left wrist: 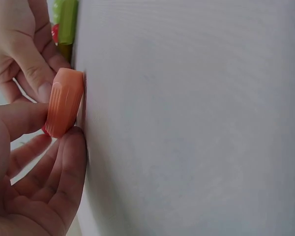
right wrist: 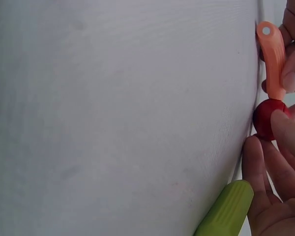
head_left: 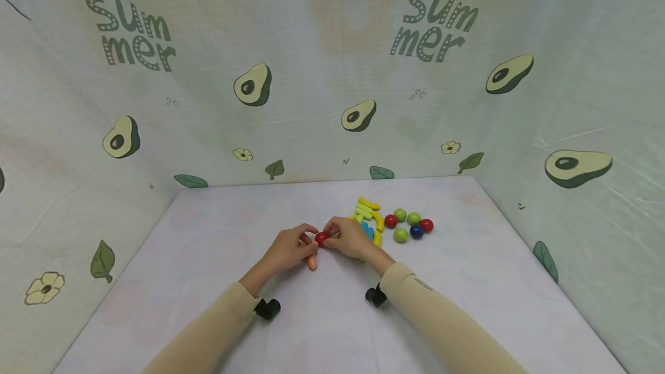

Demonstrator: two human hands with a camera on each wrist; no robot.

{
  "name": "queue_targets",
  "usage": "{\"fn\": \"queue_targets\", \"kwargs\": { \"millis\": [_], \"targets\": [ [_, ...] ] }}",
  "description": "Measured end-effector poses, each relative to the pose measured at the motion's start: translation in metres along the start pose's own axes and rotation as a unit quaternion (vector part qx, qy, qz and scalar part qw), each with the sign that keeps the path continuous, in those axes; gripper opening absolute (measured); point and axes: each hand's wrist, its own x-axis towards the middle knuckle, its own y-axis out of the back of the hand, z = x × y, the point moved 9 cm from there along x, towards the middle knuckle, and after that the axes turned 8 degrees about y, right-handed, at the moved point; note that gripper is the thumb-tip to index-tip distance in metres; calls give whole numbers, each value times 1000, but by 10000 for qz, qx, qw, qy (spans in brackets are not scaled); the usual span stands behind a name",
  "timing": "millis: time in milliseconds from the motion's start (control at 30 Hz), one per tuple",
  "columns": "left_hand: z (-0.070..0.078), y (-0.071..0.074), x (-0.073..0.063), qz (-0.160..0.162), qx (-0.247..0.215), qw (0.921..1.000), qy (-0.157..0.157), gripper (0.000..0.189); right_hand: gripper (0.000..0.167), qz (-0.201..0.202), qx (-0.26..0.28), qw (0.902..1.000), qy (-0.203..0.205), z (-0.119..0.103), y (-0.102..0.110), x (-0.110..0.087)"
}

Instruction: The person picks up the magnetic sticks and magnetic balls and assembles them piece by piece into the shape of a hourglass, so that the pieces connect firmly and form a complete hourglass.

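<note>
At the middle of the table my left hand (head_left: 293, 248) pinches an orange curved piece (head_left: 312, 262) between thumb and fingers. That piece is ridged, with a small hole in its end, as the right wrist view shows. Facing it, my right hand (head_left: 353, 239) grips a small red ball (head_left: 321, 239). In the right wrist view the orange piece (right wrist: 274, 59) and red ball (right wrist: 268, 118) meet end to end, close over the table. From the left wrist side, the orange piece (left wrist: 65, 102) largely hides the ball.
Beyond my right hand lies a joined figure of yellow curved pieces (head_left: 378, 222), green pieces (head_left: 363, 211) and blue pieces (head_left: 370, 232), partly covered. Further right sit loose balls: green (head_left: 400, 235), red (head_left: 426, 225) and dark blue (head_left: 417, 231). A printed cloth (head_left: 306, 149) hangs behind the table.
</note>
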Motion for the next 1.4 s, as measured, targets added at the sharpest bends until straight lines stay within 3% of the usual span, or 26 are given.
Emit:
{"fn": "queue_targets", "kwargs": {
  "millis": [367,733,1000,1400],
  "targets": [
    [1,0,1,85,132,9999,-50,31,24,-242,-45,9996,118,0,3,-3],
    [-5,-3,4,-40,385,9989,263,32,28,-390,-530,9976,201,10,52,-25],
    [-1,-4,2,-141,486,9984,233,34,27,-543,-948,9935,334,19,79,-50],
    [-3,-3,1,-100,572,9979,280,34,26,-685,-1338,9832,1037,27,80,-68]
  ]
}}
